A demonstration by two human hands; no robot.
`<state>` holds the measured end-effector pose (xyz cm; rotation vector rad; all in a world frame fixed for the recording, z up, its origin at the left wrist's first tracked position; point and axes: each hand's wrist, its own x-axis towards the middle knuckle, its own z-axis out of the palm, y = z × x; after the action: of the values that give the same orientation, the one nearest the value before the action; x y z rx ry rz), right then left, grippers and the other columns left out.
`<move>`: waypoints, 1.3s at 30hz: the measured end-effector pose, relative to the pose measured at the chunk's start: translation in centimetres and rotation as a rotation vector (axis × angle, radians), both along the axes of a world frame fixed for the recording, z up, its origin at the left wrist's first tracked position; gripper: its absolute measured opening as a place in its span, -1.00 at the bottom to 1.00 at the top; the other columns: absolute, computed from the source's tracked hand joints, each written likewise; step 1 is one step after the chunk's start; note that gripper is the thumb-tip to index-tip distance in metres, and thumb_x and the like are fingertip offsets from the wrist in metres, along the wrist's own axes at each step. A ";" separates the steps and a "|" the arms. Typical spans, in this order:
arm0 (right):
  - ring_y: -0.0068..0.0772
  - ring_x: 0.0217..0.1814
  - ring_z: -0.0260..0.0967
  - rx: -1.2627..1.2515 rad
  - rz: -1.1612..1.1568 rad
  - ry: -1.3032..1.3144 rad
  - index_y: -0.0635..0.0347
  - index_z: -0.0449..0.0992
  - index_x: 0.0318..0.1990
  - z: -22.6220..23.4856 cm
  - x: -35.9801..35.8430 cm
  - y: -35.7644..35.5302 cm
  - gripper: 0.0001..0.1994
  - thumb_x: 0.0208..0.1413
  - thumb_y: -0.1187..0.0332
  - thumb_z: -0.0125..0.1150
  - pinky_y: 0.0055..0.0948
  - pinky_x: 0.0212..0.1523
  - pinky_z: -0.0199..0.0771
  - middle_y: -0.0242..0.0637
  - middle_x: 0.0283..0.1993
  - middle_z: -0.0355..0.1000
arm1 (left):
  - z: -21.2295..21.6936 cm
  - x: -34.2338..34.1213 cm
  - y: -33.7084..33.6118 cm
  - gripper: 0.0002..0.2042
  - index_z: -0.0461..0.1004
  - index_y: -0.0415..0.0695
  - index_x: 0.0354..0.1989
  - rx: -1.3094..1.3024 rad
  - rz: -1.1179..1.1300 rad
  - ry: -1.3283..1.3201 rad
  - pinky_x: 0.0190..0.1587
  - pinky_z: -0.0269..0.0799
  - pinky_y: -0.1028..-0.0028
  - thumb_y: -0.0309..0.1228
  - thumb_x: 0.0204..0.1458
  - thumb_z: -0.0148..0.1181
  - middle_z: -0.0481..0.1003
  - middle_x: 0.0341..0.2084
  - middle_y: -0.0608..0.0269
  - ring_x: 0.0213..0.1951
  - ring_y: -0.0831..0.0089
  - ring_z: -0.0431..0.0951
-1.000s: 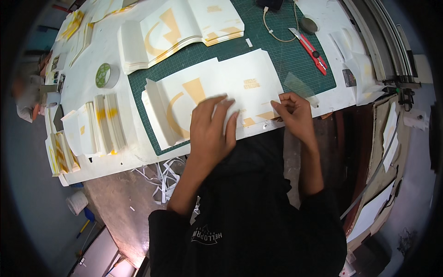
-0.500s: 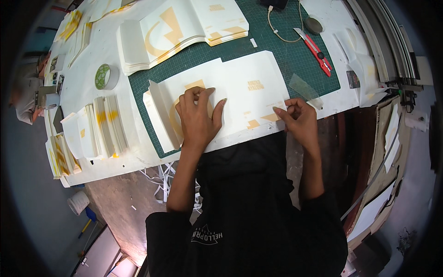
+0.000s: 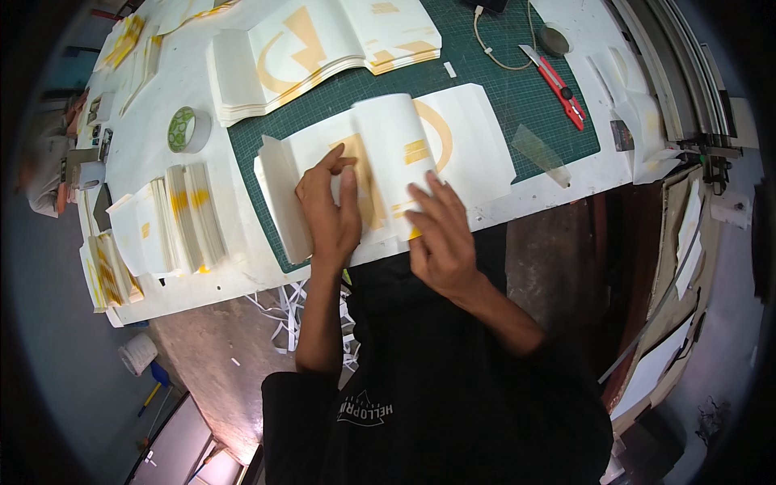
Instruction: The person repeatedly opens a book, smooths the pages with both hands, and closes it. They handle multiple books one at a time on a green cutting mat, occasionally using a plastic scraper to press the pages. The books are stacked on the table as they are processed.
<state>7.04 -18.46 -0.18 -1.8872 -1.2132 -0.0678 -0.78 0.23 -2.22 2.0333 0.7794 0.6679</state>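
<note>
In front of me a white printed paper sheet (image 3: 388,129) with pale yellow shapes lies on a green cutting mat (image 3: 566,89). Its right-hand panel is turned over toward the left, standing in a curve. Uncovered at the right is another white sheet (image 3: 469,137) with a yellow arc. My left hand (image 3: 331,214) rests on the left part of the turned sheet, thumb and forefinger apart, beside a raised fold at the left end. On the turned panel's right edge lies my right hand (image 3: 440,242), fingers spread and slightly blurred.
Another stack of folded printed sheets (image 3: 299,61) sits at the mat's far side. A red utility knife (image 3: 558,89), a clear plastic strip (image 3: 540,158) and a cable (image 3: 489,50) lie at right. On the left are a tape roll (image 3: 187,131) and bundles of folded papers (image 3: 182,218).
My right hand has moved left, turning the sheet's right-hand panel over and uncovering the sheet with the arc. My left hand has shifted slightly left and down.
</note>
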 end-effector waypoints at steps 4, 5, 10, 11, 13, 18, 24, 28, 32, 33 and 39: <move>0.23 0.56 0.26 -0.079 0.114 -0.020 0.38 0.59 0.00 -0.5 -0.9 0.4 -0.69 0.06 0.57 0.37 0.36 0.50 0.22 0.00 0.35 0.47 | 0.6 -0.7 -0.4 -0.54 0.54 -0.19 0.24 -0.260 0.031 -0.112 0.21 0.22 0.23 -0.37 0.18 0.44 0.55 -0.30 0.24 -0.13 0.33 0.46; 0.22 0.55 0.27 -0.085 0.139 0.013 0.37 0.60 0.01 0.0 -0.7 0.4 -0.69 0.07 0.56 0.39 0.32 0.51 0.23 -0.01 0.34 0.47 | 0.8 -0.6 -0.4 -0.55 0.55 -0.19 0.23 -0.196 0.014 -0.079 0.18 0.24 0.26 -0.40 0.16 0.44 0.55 -0.30 0.25 -0.16 0.35 0.45; 0.12 0.36 0.46 0.118 0.106 0.258 0.29 0.64 0.00 1.0 2.9 -0.4 -0.72 0.12 0.52 0.45 -0.02 0.45 0.38 -0.02 0.18 0.57 | 0.9 -0.5 0.1 -0.70 0.64 -0.19 0.04 0.019 -0.016 -0.056 0.03 0.33 0.34 -0.51 0.12 0.43 0.56 -0.34 0.23 -0.23 0.36 0.47; 0.07 0.25 0.51 0.068 0.068 0.256 0.27 0.66 -0.01 1.0 4.5 -0.8 -0.72 0.10 0.54 0.47 -0.08 0.33 0.45 -0.05 0.11 0.60 | 1.1 -0.7 0.2 -0.75 0.66 -0.18 -0.02 0.063 -0.040 -0.051 0.00 0.35 0.34 -0.53 0.12 0.43 0.56 -0.35 0.22 -0.24 0.35 0.47; -0.03 0.10 0.57 -0.031 0.096 0.265 0.23 0.69 -0.05 1.1 7.6 -0.9 -0.73 0.07 0.53 0.51 -0.15 0.20 0.50 -0.12 0.01 0.64 | 1.1 -0.8 0.3 -0.83 0.69 -0.19 -0.11 0.087 -0.067 -0.061 -0.05 0.38 0.35 -0.55 0.12 0.41 0.56 -0.36 0.20 -0.25 0.33 0.48; -0.26 0.05 0.52 -0.250 0.306 0.222 0.15 0.71 -0.16 1.2 10.2 0.3 -0.75 0.03 0.34 0.62 -0.24 0.19 0.30 -0.35 -0.10 0.64 | 0.6 -1.0 0.7 -0.89 0.69 -0.21 -0.16 -0.014 -0.062 -0.080 -0.14 0.40 0.38 -0.58 0.14 0.38 0.56 -0.36 0.17 -0.27 0.33 0.48; -0.32 0.01 0.46 -0.307 0.280 0.227 0.12 0.67 -0.26 0.4 10.4 1.2 -0.69 -0.05 0.20 0.68 -0.24 0.21 0.19 -0.41 -0.21 0.60 | 0.1 -1.3 0.6 -0.89 0.68 -0.23 -0.17 -0.114 -0.017 -0.148 -0.15 0.38 0.43 -0.61 0.18 0.31 0.52 -0.35 0.17 -0.27 0.37 0.46; -0.30 -0.01 0.42 -0.318 0.303 0.267 0.02 0.62 -0.32 0.1 10.7 1.4 -0.72 -0.01 0.16 0.65 -0.14 0.20 0.14 -0.45 -0.26 0.56 | 0.4 -1.3 0.8 -0.88 0.68 -0.22 -0.17 -0.015 -0.060 -0.098 -0.17 0.37 0.42 -0.63 0.18 0.27 0.49 -0.38 0.18 -0.27 0.36 0.45; -0.31 -0.01 0.41 -0.342 0.308 0.268 0.03 0.62 -0.33 0.2 10.6 1.4 -0.71 -0.01 0.16 0.66 -0.12 0.20 0.13 -0.45 -0.27 0.56 | 0.2 -1.1 0.7 -0.87 0.69 -0.21 -0.17 0.090 -0.064 -0.102 -0.18 0.37 0.40 -0.63 0.15 0.27 0.45 -0.40 0.18 -0.28 0.33 0.44; -0.31 -0.01 0.41 -0.346 0.307 0.264 0.03 0.62 -0.33 0.2 10.6 1.4 -0.71 -0.01 0.16 0.66 -0.11 0.20 0.13 -0.44 -0.27 0.56 | 0.2 -1.0 0.6 -0.86 0.69 -0.21 -0.18 0.123 -0.064 -0.103 -0.18 0.36 0.40 -0.63 0.14 0.27 0.44 -0.40 0.18 -0.28 0.32 0.43; -0.36 0.02 0.43 -0.291 0.325 0.251 0.10 0.68 -0.30 0.0 10.7 0.9 -0.69 -0.05 0.16 0.68 -0.24 0.22 0.16 -0.44 -0.24 0.56 | 0.9 -0.6 0.2 -0.84 0.70 -0.20 -0.18 0.173 -0.050 -0.001 -0.16 0.40 0.32 -0.64 0.12 0.26 0.46 -0.39 0.15 -0.25 0.26 0.45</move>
<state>17.75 -17.55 -0.20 -1.8455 -1.3905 0.5305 -1.36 0.40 -1.35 2.2009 0.6883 0.7291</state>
